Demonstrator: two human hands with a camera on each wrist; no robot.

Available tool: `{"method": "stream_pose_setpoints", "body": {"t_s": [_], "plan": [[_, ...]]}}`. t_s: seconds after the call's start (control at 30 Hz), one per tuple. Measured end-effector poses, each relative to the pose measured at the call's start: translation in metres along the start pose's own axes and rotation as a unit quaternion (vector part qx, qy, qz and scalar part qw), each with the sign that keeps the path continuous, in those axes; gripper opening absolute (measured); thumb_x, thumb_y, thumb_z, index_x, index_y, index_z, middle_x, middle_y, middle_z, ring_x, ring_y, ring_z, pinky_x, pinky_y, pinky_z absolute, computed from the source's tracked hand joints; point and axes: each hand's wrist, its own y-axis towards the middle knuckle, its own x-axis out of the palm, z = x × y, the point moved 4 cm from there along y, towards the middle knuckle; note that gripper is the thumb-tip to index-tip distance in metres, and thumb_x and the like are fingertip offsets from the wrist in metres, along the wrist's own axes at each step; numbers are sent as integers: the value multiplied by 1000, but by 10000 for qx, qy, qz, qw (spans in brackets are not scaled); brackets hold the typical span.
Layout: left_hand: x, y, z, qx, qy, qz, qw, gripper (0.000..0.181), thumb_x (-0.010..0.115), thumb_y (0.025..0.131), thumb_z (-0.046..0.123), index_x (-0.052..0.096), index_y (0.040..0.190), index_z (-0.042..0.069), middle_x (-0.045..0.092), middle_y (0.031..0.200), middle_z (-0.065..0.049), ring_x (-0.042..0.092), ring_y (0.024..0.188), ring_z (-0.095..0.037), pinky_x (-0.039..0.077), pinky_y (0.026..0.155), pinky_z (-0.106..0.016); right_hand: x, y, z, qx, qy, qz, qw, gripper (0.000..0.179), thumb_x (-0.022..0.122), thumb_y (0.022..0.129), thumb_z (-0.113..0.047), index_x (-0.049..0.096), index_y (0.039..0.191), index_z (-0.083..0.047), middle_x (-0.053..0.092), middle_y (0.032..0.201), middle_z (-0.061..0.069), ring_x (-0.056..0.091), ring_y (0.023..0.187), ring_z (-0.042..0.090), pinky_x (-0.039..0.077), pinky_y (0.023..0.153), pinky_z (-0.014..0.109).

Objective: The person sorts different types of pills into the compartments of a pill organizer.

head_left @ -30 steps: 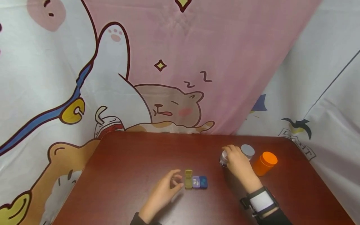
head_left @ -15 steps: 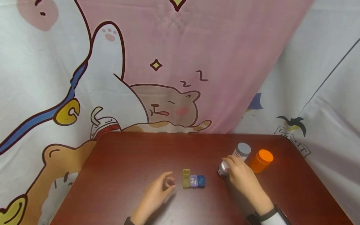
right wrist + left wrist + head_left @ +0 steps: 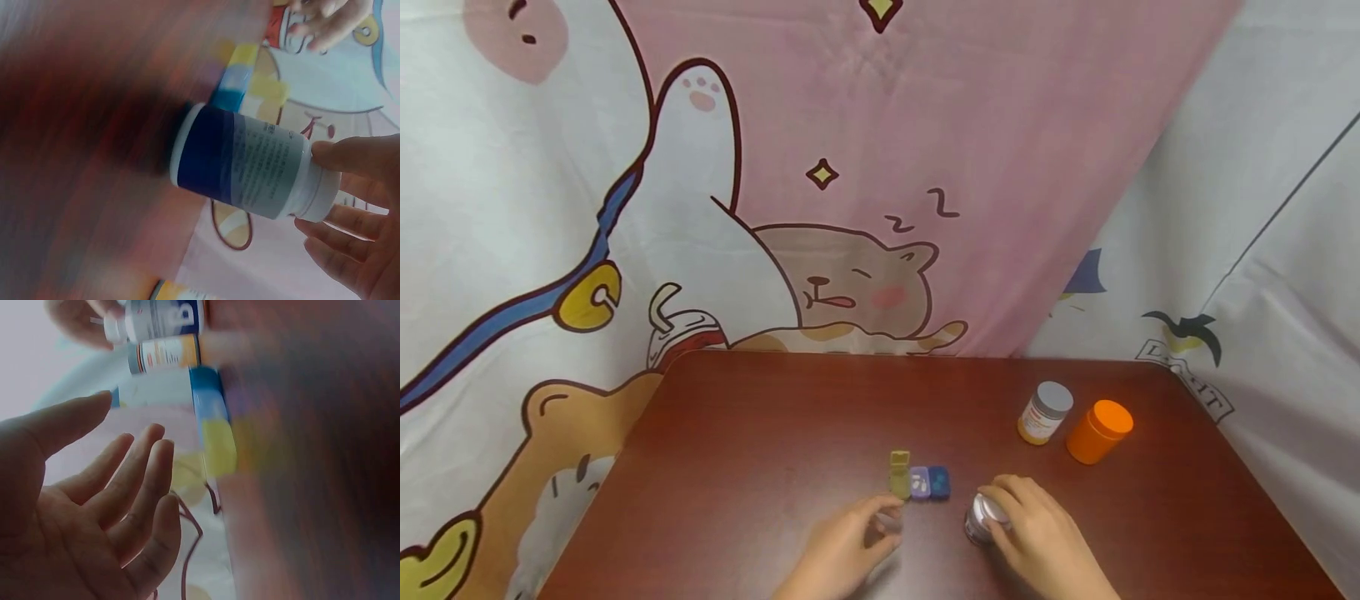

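My right hand [image 3: 1041,533] holds a white pill bottle [image 3: 250,165] with a blue-and-white printed label by its white cap, thumb on one side and fingers on the other. In the head view the bottle is partly covered by that hand. To its left is a small pill organizer [image 3: 920,483] with yellow, lilac and dark blue compartments. The yellow lid [image 3: 899,458] stands up; white pills show in the lilac compartment. My left hand [image 3: 850,546] is just in front of the organizer's yellow end, fingers loosely bent and holding nothing.
Farther back on the right stand a grey-capped bottle [image 3: 1045,412] with a white and orange label and an orange bottle [image 3: 1099,432]. The dark red-brown table [image 3: 760,433] ends at a printed cat curtain [image 3: 865,283] behind.
My right hand has brought the white bottle away from the other two, toward me and left, beside the organizer. My left hand has drawn closer to me, staying near the organizer.
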Motion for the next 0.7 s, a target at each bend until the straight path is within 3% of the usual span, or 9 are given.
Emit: {"method": "stream_pose_setpoints", "body": {"t_s": [0.17,0.27,0.37,0.47,0.6,0.7], "plan": [[16,-3,14,344,550,-275,9975,51,88,81,28,68,128,21,72,117,8,66,100,-7,56,82,-33,4,-2,-19,-419,302,-118,9986,48,95,62,-16,74,105,-13,67,105,0,63,91,18,57,77,37],[27,-3,20,393,990,-383,9936,61,92,76,31,67,130,20,71,123,5,66,110,-13,57,89,-37,8,-2,-29,-708,510,-140,9961,43,92,69,-20,73,107,-14,67,105,-1,63,91,17,57,77,36],[37,-3,24,503,1461,-379,9873,67,93,73,36,66,132,18,71,125,3,67,113,-14,56,92,-36,11,-2,-38,-852,669,-239,9938,40,91,74,-25,73,109,-14,67,105,-3,61,90,14,56,77,32],[44,-4,26,762,1796,-161,9806,68,90,74,45,67,130,16,73,122,4,68,108,-12,57,89,-33,13,0,-47,-970,642,-266,9929,43,92,73,-27,74,109,-13,67,105,-3,61,90,13,55,78,31],[49,-7,24,787,1656,45,9830,69,86,75,56,68,129,17,74,118,5,69,104,-10,57,86,-30,16,0,-58,-917,616,-245,9936,44,93,72,-29,74,109,-13,66,105,-4,60,90,11,55,78,29],[50,-7,23,667,1452,100,9871,65,88,75,50,69,128,17,74,115,6,69,102,-9,57,84,-30,18,-2,-63,-639,859,-390,9935,40,90,77,-30,74,110,-15,65,107,-7,60,91,8,55,78,28]]}}
